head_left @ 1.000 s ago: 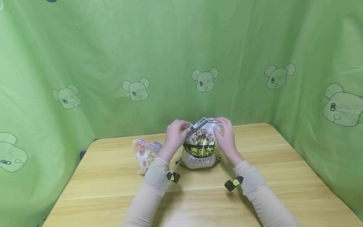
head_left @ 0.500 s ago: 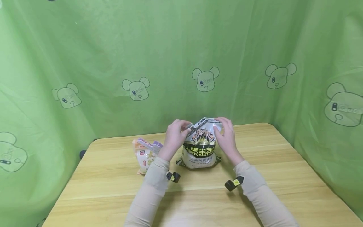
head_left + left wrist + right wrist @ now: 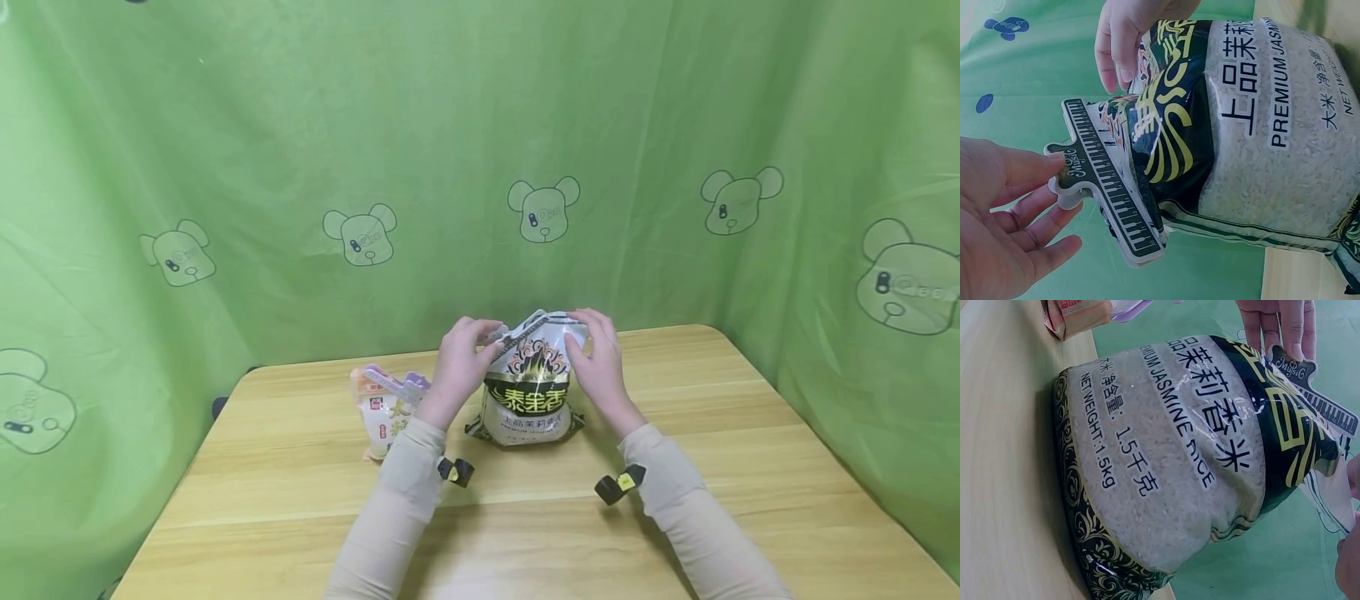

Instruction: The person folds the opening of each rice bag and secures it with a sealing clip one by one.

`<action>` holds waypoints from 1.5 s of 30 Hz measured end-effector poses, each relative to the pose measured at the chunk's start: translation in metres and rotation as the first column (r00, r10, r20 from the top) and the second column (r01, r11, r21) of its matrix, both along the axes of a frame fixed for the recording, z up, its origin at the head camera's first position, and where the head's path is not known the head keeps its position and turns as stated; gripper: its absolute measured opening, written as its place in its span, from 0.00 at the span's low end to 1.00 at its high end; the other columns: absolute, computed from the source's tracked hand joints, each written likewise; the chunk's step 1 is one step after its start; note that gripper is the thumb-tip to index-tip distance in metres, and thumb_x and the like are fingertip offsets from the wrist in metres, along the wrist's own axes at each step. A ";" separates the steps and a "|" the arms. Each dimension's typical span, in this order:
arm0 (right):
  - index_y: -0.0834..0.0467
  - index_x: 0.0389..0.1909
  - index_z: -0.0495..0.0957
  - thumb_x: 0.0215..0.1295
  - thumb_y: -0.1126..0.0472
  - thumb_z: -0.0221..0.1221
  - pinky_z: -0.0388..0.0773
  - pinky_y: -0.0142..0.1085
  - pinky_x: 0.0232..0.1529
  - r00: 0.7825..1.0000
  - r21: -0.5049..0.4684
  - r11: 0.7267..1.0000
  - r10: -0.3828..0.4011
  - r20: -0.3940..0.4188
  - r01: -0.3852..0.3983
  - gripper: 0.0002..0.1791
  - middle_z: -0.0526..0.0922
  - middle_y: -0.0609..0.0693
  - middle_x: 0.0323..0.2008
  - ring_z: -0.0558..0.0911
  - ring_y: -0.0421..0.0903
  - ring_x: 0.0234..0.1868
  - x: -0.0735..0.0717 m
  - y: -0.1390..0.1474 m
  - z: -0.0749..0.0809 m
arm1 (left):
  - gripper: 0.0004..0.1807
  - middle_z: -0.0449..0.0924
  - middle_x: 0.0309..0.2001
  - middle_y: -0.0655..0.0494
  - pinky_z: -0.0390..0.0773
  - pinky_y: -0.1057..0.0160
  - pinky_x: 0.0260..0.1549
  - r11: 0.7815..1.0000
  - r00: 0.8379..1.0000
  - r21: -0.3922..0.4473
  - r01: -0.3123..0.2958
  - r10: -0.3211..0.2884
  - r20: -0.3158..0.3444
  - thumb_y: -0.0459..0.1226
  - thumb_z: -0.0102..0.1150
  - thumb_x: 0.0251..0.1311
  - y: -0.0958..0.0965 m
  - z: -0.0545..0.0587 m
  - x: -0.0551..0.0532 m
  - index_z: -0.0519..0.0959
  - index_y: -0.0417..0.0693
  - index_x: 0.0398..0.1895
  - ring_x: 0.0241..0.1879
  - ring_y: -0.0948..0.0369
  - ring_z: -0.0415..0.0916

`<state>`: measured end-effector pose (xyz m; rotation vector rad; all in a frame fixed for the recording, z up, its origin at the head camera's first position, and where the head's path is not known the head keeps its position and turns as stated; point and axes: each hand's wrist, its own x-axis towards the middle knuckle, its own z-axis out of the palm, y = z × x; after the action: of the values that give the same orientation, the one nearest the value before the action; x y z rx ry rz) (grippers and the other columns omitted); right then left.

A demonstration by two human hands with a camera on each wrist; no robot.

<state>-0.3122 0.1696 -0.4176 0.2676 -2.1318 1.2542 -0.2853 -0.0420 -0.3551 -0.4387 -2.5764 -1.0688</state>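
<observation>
A clear bag of jasmine rice (image 3: pixel 528 400) with a black and gold band stands upright on the table. Across the left part of its folded top sits a bag clip (image 3: pixel 1113 181) printed with piano keys and the word "Music". My left hand (image 3: pixel 463 358) pinches the clip's handle between thumb and fingers, plain in the left wrist view. My right hand (image 3: pixel 597 362) holds the bag's upper right corner, thumb in front and fingers behind. In the right wrist view only part of that right hand (image 3: pixel 1350 562) shows, at the edge, by the white bag top (image 3: pixel 1332 494).
Left of the rice, partly behind my left forearm, stands a smaller orange and white packet (image 3: pixel 378 417) with a purple clip (image 3: pixel 397 385) on its top. The wooden table (image 3: pixel 525 533) ends at the back and sides near a green curtain (image 3: pixel 450 125) with bear prints.
My left hand has turned the piano clip slightly, so less of its keyboard face shows in the head view. The right hand and the rice bag stay in place.
</observation>
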 end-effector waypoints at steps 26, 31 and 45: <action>0.57 0.52 0.70 0.58 0.63 0.55 0.49 0.57 0.66 0.999 0.016 0.999 0.037 0.018 -0.037 0.19 0.64 0.54 0.61 0.56 0.53 0.67 0.008 0.004 0.004 | 0.20 0.76 0.51 0.56 0.73 0.56 0.53 0.998 0.998 0.060 0.028 -0.024 -0.060 0.40 0.59 0.53 -0.017 -0.016 0.013 0.74 0.53 0.51 0.51 0.59 0.73; 0.58 0.51 0.71 0.57 0.65 0.56 0.50 0.56 0.67 0.999 0.030 0.999 0.029 -0.014 -0.029 0.19 0.65 0.55 0.60 0.57 0.53 0.66 0.009 0.008 0.004 | 0.19 0.77 0.51 0.56 0.73 0.57 0.52 0.999 0.995 0.043 0.018 -0.014 -0.100 0.40 0.60 0.53 -0.031 -0.020 0.019 0.74 0.53 0.50 0.50 0.58 0.73; 0.55 0.54 0.69 0.59 0.61 0.55 0.50 0.58 0.66 0.999 0.036 0.999 0.031 0.016 -0.032 0.20 0.62 0.52 0.62 0.56 0.52 0.67 0.018 0.021 -0.001 | 0.16 0.79 0.47 0.55 0.78 0.63 0.41 1.000 0.977 0.028 0.013 -0.006 -0.213 0.39 0.59 0.53 -0.065 -0.023 0.047 0.76 0.54 0.48 0.37 0.63 0.76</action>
<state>-0.2946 0.1905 -0.4185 0.3091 -2.1732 1.2405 -0.2378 -0.1067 -0.3780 -0.5285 -2.3704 -1.0022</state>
